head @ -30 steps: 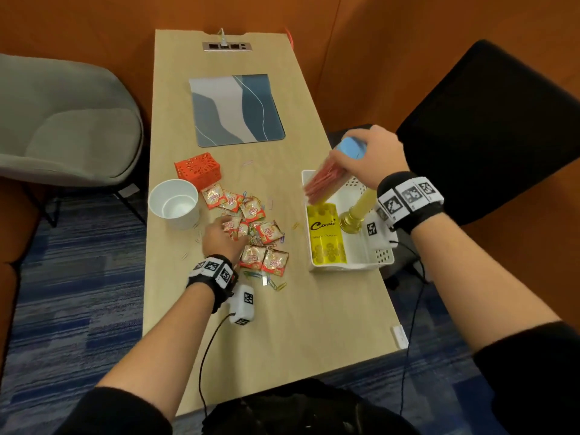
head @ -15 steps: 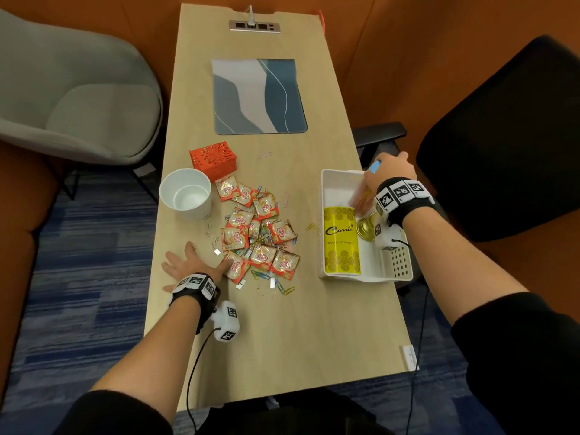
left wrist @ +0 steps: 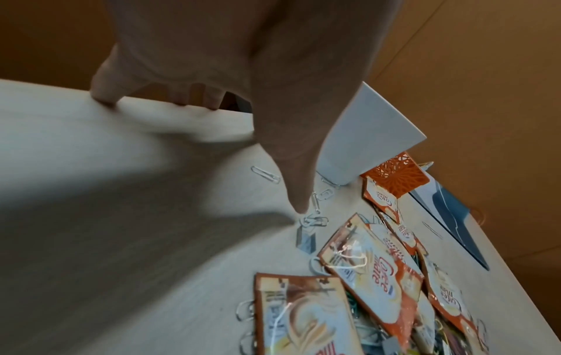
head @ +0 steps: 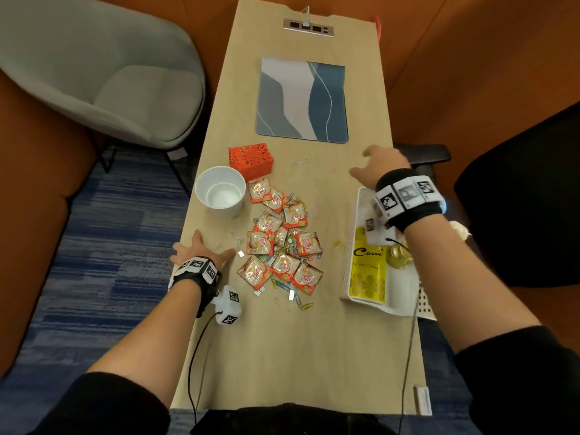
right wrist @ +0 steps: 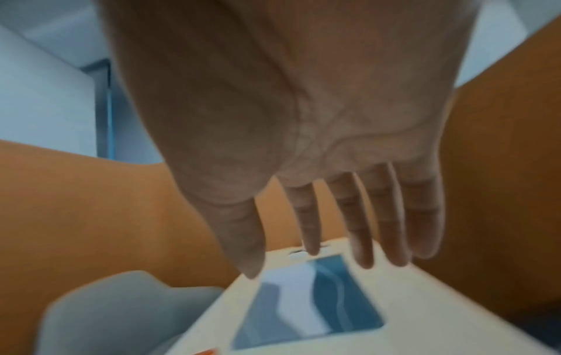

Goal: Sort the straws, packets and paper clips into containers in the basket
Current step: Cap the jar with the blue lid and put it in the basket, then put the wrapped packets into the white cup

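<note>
A pile of orange-and-white packets (head: pixel 282 243) lies mid-table with coloured and silver paper clips (head: pixel 295 301) scattered under and around it. My left hand (head: pixel 201 251) rests flat on the table by its left edge, fingers spread, holding nothing. In the left wrist view its thumb (left wrist: pixel 299 192) points down beside silver clips (left wrist: pixel 315 219). The white basket (head: pixel 346 277) stands at the right edge with a yellow packet (head: pixel 368 274) and a gold jar (head: pixel 398 257) in it. My right hand (head: pixel 375 164) hovers beyond the basket, fingers (right wrist: pixel 364 228) straight and empty. No straws show.
A white cup (head: pixel 219 191) and an orange perforated box (head: pixel 251 158) stand left of the pile. A blue-grey mat (head: pixel 303 100) lies farther back, under my right hand in the right wrist view (right wrist: pixel 306 305). A grey chair (head: pixel 103 73) stands left, a black chair (head: pixel 518 199) right.
My right hand let go of the blue container with red straws at the basket and moved forward, open. My left hand slid from the packets to the table's left edge and flattened.
</note>
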Demonstrator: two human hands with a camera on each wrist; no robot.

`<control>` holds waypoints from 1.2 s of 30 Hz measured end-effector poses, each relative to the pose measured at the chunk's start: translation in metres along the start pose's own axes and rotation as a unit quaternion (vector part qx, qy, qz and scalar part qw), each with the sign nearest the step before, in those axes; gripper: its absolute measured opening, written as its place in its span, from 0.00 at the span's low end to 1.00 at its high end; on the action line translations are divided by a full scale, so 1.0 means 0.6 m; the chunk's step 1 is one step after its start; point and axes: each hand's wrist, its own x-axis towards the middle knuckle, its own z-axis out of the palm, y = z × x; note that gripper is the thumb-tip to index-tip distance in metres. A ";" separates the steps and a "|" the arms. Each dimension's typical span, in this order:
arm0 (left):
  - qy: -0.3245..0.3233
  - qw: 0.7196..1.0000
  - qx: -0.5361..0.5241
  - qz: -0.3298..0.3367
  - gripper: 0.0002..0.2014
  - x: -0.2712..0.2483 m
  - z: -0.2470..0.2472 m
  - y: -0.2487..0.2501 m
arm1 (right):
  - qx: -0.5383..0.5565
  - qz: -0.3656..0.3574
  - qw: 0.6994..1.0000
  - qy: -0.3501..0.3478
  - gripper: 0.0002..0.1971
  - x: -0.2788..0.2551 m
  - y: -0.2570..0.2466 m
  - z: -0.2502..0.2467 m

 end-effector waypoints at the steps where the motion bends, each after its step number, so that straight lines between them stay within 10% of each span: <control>1: -0.009 1.000 -0.009 -0.005 0.54 0.000 -0.003 0.003 | 0.037 -0.045 0.998 -0.022 0.26 0.000 -0.042 0.012; 7: -0.011 0.999 -0.047 -0.014 0.43 0.008 -0.009 0.008 | 0.251 -0.097 0.939 -0.216 0.30 -0.007 -0.265 0.144; 16: -0.059 0.987 -0.152 -0.001 0.28 0.051 -0.057 -0.014 | 0.284 -0.041 0.939 -0.189 0.12 0.017 -0.318 0.241; 25: -0.217 0.823 -0.511 0.117 0.46 -0.018 -0.139 0.016 | 0.347 -0.197 0.900 -0.175 0.12 -0.067 -0.267 0.139; 31: -0.158 0.752 -0.630 0.112 0.35 -0.028 -0.122 0.015 | 0.440 -0.137 0.864 -0.203 0.16 -0.078 -0.244 0.190; 36: -0.125 0.745 -0.650 0.083 0.26 -0.013 -0.125 -0.020 | 0.087 -0.194 0.965 -0.153 0.24 -0.066 -0.204 0.289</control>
